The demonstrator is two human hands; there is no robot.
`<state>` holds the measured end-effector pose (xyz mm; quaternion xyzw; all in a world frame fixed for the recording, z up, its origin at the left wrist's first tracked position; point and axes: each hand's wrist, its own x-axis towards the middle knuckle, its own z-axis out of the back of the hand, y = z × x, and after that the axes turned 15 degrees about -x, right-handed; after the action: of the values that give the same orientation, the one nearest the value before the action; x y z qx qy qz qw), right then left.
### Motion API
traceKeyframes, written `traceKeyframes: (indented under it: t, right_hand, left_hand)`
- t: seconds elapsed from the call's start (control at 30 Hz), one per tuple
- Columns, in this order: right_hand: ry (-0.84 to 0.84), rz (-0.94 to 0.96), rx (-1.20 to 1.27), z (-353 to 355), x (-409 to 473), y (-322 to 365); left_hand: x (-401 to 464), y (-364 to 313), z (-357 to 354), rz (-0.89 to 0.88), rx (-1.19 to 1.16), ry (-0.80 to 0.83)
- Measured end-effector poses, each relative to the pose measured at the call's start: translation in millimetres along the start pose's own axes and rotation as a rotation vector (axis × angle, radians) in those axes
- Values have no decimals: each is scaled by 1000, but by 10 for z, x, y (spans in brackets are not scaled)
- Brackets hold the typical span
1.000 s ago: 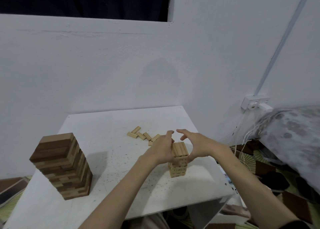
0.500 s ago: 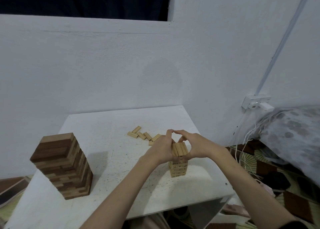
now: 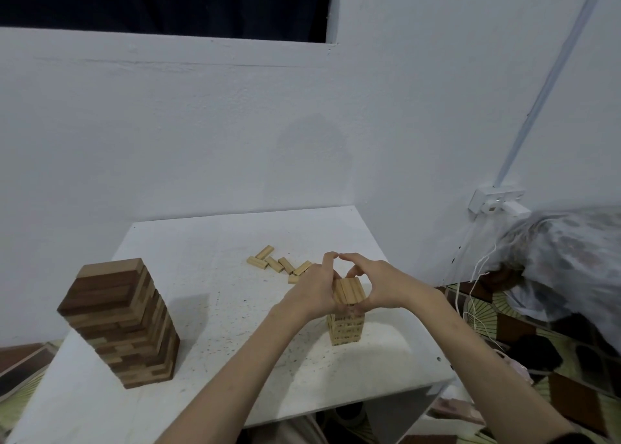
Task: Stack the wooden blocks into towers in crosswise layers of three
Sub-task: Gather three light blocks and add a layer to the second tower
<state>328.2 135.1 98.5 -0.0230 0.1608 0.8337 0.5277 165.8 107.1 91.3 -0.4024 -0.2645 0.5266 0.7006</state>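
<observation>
White table (image 3: 208, 312): dark tower (image 3: 122, 322) left, light tower (image 3: 346, 326) right, loose blocks (image 3: 279, 263) behind.

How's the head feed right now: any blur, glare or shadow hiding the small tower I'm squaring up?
Head view: dim, cool light, no glare; the small light tower is soft but readable, its top layer framed by the left hand and right hand; soft shadow falls right of the dark tower on the white table; wide-angle bending shows at the edges.
</observation>
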Motion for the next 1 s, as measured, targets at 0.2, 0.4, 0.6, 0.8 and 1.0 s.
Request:
traceKeyframes:
  t: [0.2, 0.4, 0.6, 0.8, 1.0]
  right_hand:
    - [4, 0, -9, 23, -12, 16]
    - [20, -7, 13, 205, -40, 11]
    - [-170, -31, 161, 335, 66, 230]
    - [-290, -18, 179, 155, 296, 710]
    - [-316, -66, 204, -379, 601, 1148]
  left_hand:
    - [3, 5, -13, 3, -3, 9]
    - [-59, 7, 186, 10, -81, -29]
    - [-213, 206, 616, -30, -93, -287]
    - [-359, 670, 768, 4, 28, -417]
    - [-378, 1146, 775, 86, 74, -459]
